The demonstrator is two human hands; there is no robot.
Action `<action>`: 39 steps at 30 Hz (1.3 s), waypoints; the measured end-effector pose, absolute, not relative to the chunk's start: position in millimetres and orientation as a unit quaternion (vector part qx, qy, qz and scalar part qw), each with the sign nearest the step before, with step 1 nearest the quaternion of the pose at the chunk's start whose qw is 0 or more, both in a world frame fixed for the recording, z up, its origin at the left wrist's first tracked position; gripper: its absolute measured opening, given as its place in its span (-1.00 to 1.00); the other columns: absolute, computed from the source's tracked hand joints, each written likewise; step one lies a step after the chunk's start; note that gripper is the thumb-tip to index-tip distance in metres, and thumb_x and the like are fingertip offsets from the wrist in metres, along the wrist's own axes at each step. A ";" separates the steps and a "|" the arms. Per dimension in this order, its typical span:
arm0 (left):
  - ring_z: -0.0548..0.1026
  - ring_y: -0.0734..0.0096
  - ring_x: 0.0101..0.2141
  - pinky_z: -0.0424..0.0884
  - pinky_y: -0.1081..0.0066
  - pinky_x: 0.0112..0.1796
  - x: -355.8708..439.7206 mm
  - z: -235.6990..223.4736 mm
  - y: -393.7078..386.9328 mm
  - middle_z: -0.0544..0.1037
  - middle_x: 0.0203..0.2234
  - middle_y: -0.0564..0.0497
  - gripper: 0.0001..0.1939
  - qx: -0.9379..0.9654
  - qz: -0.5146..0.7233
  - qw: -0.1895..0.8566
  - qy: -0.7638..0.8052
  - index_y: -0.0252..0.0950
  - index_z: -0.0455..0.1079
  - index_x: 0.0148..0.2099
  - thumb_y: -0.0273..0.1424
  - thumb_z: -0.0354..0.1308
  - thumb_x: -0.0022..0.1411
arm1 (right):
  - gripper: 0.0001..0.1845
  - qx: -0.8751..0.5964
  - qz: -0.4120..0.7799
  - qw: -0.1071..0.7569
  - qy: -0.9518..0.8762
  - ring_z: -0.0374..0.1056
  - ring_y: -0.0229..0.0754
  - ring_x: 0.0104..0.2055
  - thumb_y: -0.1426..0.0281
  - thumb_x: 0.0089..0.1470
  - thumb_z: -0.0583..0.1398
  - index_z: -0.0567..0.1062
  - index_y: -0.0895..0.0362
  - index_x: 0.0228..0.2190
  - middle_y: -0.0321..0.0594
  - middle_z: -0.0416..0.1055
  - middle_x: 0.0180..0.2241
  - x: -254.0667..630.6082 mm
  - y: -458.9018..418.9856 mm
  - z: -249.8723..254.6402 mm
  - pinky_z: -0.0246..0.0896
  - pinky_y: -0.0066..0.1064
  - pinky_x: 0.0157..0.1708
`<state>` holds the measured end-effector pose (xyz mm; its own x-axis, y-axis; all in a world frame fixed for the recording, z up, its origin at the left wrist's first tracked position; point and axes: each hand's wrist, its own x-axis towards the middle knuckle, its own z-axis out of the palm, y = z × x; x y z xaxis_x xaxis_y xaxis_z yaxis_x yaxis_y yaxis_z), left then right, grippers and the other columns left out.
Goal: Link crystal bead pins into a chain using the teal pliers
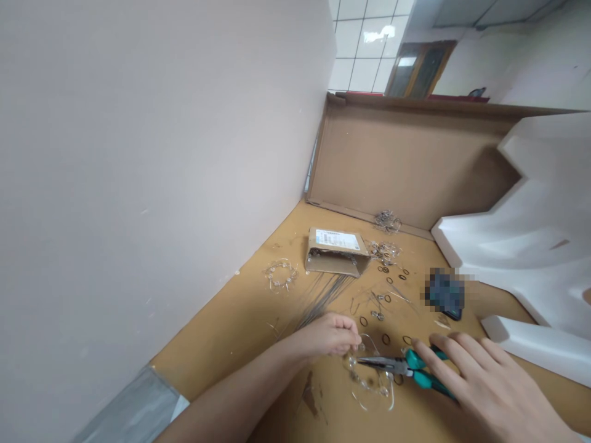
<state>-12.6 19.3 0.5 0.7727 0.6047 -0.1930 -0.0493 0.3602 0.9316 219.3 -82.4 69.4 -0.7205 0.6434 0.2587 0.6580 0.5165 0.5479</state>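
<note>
My right hand (484,375) is wrapped round the green-handled needle-nose pliers (392,365), their jaws pointing left. The jaw tips lie across a beaded wire ring (364,384), which has clear beads and curved wire ends sticking out. Fingers curled, my left hand (335,335) pinches at the upper left of this ring; the exact spot between the fingertips is hidden. A bundle of thin straight wires (325,298) runs from the small cardboard box (337,261) down towards my left wrist. Left of the box lies a second beaded wire ring (281,275).
Several small dark rings (386,339) are scattered over the tan tabletop (221,344). Right of them is a blurred-out phone (446,294). Tangled wire pieces (386,221) lie by the upright cardboard panel (406,166). White foam (545,203) stands right, a pale wall (161,154) left.
</note>
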 end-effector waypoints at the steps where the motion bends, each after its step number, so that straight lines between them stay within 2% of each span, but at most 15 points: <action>1: 0.03 0.73 -0.74 -0.14 0.51 -0.65 -12.6 0.9 19.0 0.31 -0.71 0.17 -0.82 0.527 0.209 0.779 0.267 -0.33 0.22 -0.56 -0.36 0.15 -0.10 | -0.57 -0.375 -0.316 0.013 -0.871 0.22 -0.07 -0.36 0.67 -0.03 -0.06 0.34 0.20 -0.12 -0.13 0.29 -0.39 219.7 -82.6 69.2 0.05 -0.22 -0.34; 6: 0.04 0.72 -0.74 -0.15 0.50 -0.65 -12.8 2.5 18.0 0.29 -0.73 0.17 -0.80 0.530 0.201 0.778 0.270 -0.33 0.22 -0.58 -0.34 0.16 -0.12 | -0.56 -0.375 -0.320 0.010 -0.870 0.24 -0.05 -0.32 0.67 -0.01 -0.08 0.34 0.19 -0.11 -0.11 0.31 -0.37 218.7 -82.2 70.5 0.04 -0.21 -0.31; 13: -0.02 0.72 -0.77 -0.18 0.49 -0.66 -12.7 5.7 17.4 0.15 -0.85 0.24 -0.80 0.523 0.182 0.783 0.284 -0.33 0.22 -0.61 -0.34 0.15 -0.15 | -0.58 -0.366 -0.333 0.017 -0.869 0.23 -0.07 -0.37 0.64 0.04 -0.13 0.34 0.17 -0.13 -0.12 0.33 -0.40 214.6 -80.1 70.6 0.03 -0.23 -0.34; 24: -0.01 0.72 -0.78 -0.18 0.50 -0.66 -12.5 5.2 18.0 0.18 -0.85 0.23 -0.83 0.521 0.179 0.782 0.291 -0.32 0.22 -0.62 -0.37 0.14 -0.17 | -0.58 -0.351 -0.330 0.029 -0.876 0.21 -0.06 -0.35 0.64 0.06 -0.15 0.32 0.22 -0.11 -0.10 0.31 -0.39 213.0 -80.5 74.3 0.01 -0.24 -0.32; 34: -0.06 0.72 -0.78 -0.22 0.49 -0.65 -11.8 2.7 18.1 0.11 -0.87 0.25 -0.83 0.521 0.163 0.789 0.281 -0.32 0.21 -0.62 -0.37 0.12 -0.13 | -0.58 -0.361 -0.323 0.011 -0.875 0.22 -0.05 -0.35 0.63 0.04 -0.11 0.34 0.22 -0.11 -0.10 0.31 -0.39 216.6 -81.0 70.8 0.02 -0.23 -0.34; 39: -0.04 0.69 -0.76 -0.17 0.50 -0.65 -10.3 0.7 18.8 0.12 -0.84 0.24 -0.85 0.539 0.162 0.772 0.295 -0.31 0.20 -0.61 -0.39 0.09 -0.10 | -0.59 -0.339 -0.327 0.038 -0.881 0.26 -0.07 -0.38 0.65 0.02 -0.11 0.35 0.22 -0.14 -0.11 0.36 -0.42 211.5 -79.7 78.5 0.05 -0.24 -0.34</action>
<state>-10.3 18.8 0.7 0.7730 0.5686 -0.2813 0.0677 0.3670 0.9277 211.5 -79.7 78.5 -0.7676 0.5723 0.2884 0.6219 0.5566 0.5508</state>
